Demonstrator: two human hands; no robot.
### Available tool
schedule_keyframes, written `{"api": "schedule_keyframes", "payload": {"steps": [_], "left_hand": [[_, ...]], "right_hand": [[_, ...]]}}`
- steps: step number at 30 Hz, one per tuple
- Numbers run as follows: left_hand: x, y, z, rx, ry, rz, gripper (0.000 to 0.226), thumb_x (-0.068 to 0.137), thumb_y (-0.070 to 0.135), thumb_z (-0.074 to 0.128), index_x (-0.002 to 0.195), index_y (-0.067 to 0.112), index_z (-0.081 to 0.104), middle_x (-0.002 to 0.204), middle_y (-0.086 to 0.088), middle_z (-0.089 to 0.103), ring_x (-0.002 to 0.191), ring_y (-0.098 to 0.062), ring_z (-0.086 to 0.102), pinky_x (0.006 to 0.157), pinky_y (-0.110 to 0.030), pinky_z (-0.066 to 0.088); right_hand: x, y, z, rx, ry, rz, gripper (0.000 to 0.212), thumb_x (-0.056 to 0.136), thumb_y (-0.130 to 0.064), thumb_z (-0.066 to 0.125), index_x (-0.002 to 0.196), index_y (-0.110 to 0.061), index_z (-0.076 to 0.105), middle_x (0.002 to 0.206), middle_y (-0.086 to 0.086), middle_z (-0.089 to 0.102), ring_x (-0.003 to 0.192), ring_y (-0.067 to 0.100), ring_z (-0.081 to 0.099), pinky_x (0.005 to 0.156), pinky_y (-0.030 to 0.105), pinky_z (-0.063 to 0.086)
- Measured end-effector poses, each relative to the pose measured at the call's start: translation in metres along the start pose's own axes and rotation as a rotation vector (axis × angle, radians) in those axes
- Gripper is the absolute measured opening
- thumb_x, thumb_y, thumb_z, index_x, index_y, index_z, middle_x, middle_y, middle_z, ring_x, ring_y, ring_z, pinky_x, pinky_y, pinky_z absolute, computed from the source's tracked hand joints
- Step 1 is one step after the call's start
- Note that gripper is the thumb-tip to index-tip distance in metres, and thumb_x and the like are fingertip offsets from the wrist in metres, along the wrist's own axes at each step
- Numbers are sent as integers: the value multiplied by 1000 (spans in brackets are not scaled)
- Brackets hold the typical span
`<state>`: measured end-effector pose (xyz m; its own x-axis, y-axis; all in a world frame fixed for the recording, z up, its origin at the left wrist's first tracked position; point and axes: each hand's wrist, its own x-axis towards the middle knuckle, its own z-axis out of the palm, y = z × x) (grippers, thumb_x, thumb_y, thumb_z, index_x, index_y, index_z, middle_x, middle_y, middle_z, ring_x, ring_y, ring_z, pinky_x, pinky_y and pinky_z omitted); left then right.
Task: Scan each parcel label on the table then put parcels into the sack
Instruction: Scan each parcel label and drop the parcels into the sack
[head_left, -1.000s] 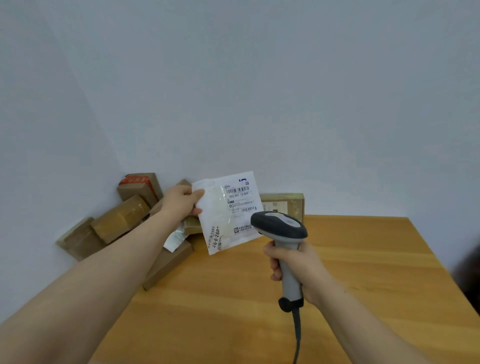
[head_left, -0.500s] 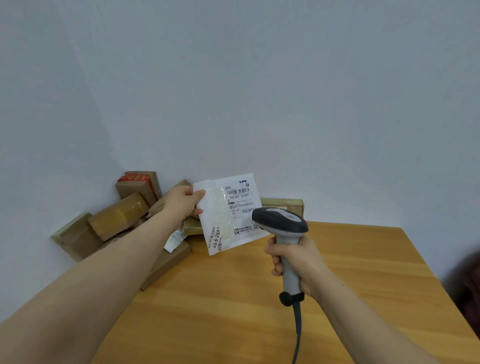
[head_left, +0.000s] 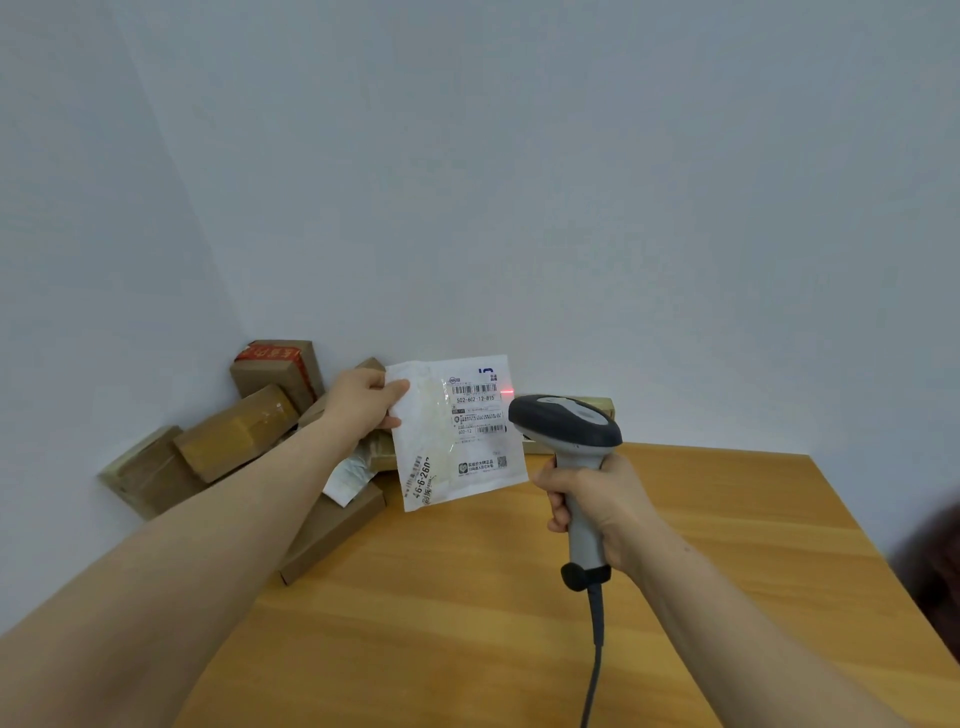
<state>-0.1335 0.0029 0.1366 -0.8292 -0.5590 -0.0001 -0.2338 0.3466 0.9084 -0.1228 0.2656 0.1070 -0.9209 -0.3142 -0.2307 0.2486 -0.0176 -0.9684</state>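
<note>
My left hand (head_left: 363, 402) pinches the upper left corner of a flat white parcel bag (head_left: 441, 447) and holds it upright above the wooden table (head_left: 519, 597). Its printed label (head_left: 475, 410) faces me. My right hand (head_left: 592, 499) grips the handle of a grey barcode scanner (head_left: 566, 426), whose head points at the bag from just right of it. A red scan light glows at the label's top barcode, on the bag's right edge. No sack is in view.
A heap of brown cardboard parcels (head_left: 239, 436) fills the table's back left corner against the wall; another box (head_left: 597, 402) lies behind the scanner. The scanner cable (head_left: 595, 654) hangs toward me. A dark blurred shape (head_left: 935, 571) sits at the right edge.
A red scan light has come on at the label's barcode. The bag and scanner have stayed almost in place; the view has tilted up slightly.
</note>
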Motion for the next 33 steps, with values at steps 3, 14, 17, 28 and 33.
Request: {"api": "schedule_keyframes", "payload": {"steps": [3, 14, 17, 28, 33], "left_hand": [[4, -1, 0, 8, -3, -5, 14, 94, 19, 61, 81, 14, 59, 83, -7, 64, 58, -16, 61, 66, -28, 54], [18, -11, 2, -12, -48, -36, 16, 92, 20, 63, 92, 4, 63, 95, -14, 65, 69, -21, 64, 82, -41, 57], [19, -17, 5, 2, -34, -37, 13, 93, 20, 62, 84, 10, 63, 95, -11, 67, 74, -20, 65, 79, -37, 58], [-21, -21, 146, -275, -241, -275, 5, 92, 0, 54, 96, 1, 57, 79, -13, 58, 62, -21, 53, 43, -24, 50], [-85, 11, 249, -294, -367, -331, 7, 88, -2, 52, 83, 1, 56, 72, -12, 55, 57, -20, 48, 38, -19, 45]], "right_hand": [[2, -1, 1, -11, 6, 5, 14, 82, 3, 68, 75, -3, 59, 50, 7, 50, 40, 16, 42, 51, 31, 48], [10, 5, 4, 5, 38, 33, 14, 82, 4, 68, 75, -2, 57, 50, 7, 50, 39, 16, 42, 48, 28, 48], [9, 9, 5, 44, 30, 55, 13, 81, 4, 68, 76, -2, 58, 51, 7, 50, 39, 16, 42, 48, 28, 47], [-24, 59, -107, 445, 345, 200, 13, 82, 6, 64, 75, -1, 57, 52, 9, 49, 39, 17, 41, 46, 28, 42], [-76, 73, -203, 569, 489, 194, 15, 81, 7, 64, 71, -1, 57, 53, 10, 48, 38, 18, 41, 45, 28, 42]]}}
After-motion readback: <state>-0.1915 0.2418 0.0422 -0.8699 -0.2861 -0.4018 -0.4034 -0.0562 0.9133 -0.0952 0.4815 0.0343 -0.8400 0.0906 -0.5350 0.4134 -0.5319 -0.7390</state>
